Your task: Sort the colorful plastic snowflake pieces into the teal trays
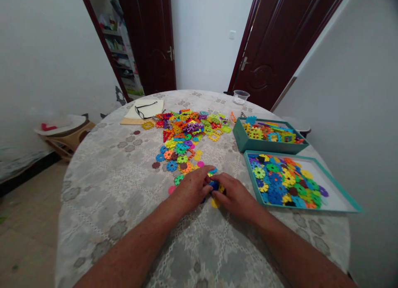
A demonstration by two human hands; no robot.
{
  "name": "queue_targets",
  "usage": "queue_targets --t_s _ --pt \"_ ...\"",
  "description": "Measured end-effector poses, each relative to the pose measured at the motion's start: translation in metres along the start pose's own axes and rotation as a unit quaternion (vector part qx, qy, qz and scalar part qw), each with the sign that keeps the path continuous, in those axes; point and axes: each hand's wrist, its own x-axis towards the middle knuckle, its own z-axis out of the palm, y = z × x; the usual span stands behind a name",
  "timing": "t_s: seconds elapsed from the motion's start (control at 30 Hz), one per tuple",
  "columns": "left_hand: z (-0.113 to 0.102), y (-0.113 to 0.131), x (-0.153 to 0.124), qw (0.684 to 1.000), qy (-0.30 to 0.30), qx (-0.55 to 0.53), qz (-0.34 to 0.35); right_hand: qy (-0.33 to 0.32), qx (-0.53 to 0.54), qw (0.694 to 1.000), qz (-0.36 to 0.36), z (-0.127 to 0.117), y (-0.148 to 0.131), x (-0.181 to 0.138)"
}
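Note:
My left hand [194, 183] and my right hand [234, 192] meet low over the near middle of the table. Between their fingertips is a dark blue notched plastic disc [214, 185], and both thumbs and forefingers are closed on it. Yellow discs [215, 203] show just under and beside my right fingers. Past my left hand, loose flower-shaped discs, such as a blue disc [172, 166] and a green disc [178, 180], trail back toward a heaped pile of colourful interlocking pieces [189, 126]. My hands cover part of the discs beneath them.
To the right, a teal box lid [338, 190] holds many notched discs. Behind it stands a teal box [270, 145] full of square pieces. Eyeglasses [139, 112] rest on a notebook [152, 107] at the back left. A clear plastic cup [241, 95] is near the far edge.

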Motion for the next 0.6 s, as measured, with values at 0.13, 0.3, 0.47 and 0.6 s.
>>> queue_targets --t_s 0.13,0.3,0.47,0.6 --pt "-0.011 0.0 0.0 0.999 0.025 0.011 0.025 0.024 0.001 1.0 0.006 -0.009 -0.002 -0.001" --pt "-0.04 0.002 -0.009 0.985 -0.05 0.154 0.06 0.102 -0.111 0.988 0.021 -0.051 0.009 -0.006" --pt "-0.045 0.002 -0.016 0.967 -0.128 0.217 0.048 0.16 -0.276 0.939 0.128 -0.1 0.046 -0.017" --pt "-0.038 -0.003 -0.014 0.964 -0.138 0.222 0.048 0.14 -0.344 0.899 0.233 -0.121 0.07 -0.029"
